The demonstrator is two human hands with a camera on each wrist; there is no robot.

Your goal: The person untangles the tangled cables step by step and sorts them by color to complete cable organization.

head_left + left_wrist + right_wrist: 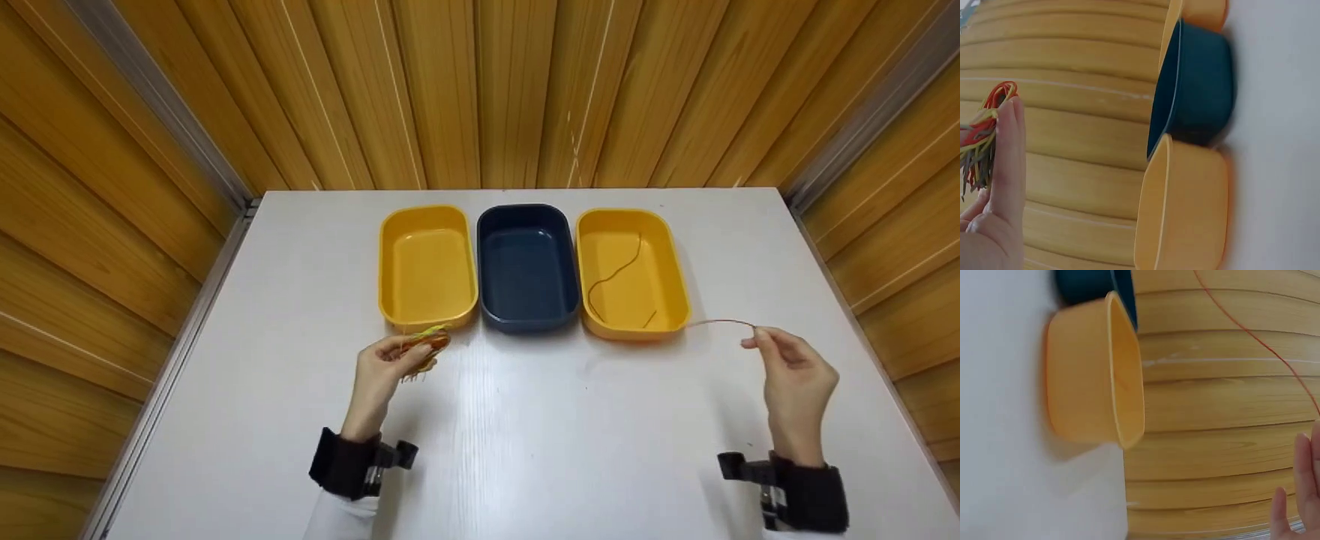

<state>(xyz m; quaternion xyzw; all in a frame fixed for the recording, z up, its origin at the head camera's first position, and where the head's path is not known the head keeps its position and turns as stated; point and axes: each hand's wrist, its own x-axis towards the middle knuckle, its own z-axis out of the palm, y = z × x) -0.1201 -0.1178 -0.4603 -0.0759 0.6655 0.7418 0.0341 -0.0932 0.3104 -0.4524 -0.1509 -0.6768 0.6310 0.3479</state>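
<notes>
My left hand holds a bundle of thin wires in red, yellow and grey-green between thumb and fingers. It is in front of the left yellow bin, and the bundle overlaps that bin's near rim in the head view. Out to the right, my right hand pinches one end of a single red wire. From the fingertips that wire stretches left toward the right yellow bin. Inside this bin lie a long bent dark wire and a short piece near its front.
Between the two yellow bins stands a dark blue bin; all three line up side by side toward the back of the white table. Wood-look panels rise behind the table and along both sides.
</notes>
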